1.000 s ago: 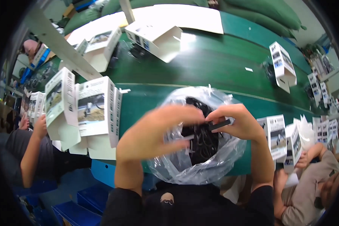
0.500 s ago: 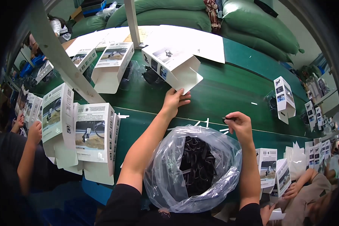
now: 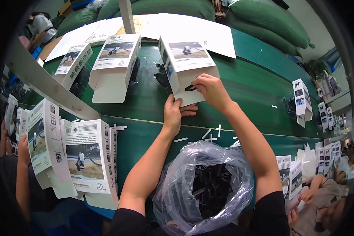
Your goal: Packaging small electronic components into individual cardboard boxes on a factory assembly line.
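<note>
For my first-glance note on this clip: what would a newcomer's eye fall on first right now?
Most likely the clear plastic bag at the lower middle, its mouth open on a heap of black parts. Just beyond it, the right hand holds a small black piece at the open end of a white box, with the left hand at its flap's lower edge. Bulging green sacks fill the top right.

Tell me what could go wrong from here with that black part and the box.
The black part might slip: the right hand holds it with fingertips alone. The box could crease at its flap, with the left hand at the edge. Loose white strips lie near the open plastic bag and could drop in.
</note>
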{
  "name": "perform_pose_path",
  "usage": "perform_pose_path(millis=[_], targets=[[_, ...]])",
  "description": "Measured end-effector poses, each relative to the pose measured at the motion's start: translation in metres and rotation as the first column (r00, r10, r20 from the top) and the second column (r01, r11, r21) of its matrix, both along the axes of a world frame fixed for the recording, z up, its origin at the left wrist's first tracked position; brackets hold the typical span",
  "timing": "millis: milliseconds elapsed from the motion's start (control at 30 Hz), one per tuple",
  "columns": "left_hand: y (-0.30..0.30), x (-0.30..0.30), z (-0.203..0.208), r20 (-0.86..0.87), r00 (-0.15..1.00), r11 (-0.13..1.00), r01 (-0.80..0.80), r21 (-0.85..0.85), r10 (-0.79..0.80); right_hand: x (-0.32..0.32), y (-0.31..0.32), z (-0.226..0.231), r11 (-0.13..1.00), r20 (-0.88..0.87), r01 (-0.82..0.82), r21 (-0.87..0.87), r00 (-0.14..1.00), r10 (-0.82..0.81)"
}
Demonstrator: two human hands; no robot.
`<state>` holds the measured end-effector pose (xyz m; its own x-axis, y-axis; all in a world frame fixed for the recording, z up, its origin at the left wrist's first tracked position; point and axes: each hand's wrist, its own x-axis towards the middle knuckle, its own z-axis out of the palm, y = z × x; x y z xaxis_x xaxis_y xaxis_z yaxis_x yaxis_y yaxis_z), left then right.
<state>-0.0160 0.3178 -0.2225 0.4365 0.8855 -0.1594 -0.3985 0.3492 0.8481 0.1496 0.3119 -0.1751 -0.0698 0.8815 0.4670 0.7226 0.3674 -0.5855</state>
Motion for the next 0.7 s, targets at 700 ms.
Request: perform_pose_path(millis=[700], targets=[[0.009, -0.033, -0.009, 0.071, 0.997, 0.998, 0.013, -0.055, -0.009, -0.053, -0.209, 0.095, 0.767, 0.298, -0.342, -0.543, 0.775, 0.557]])
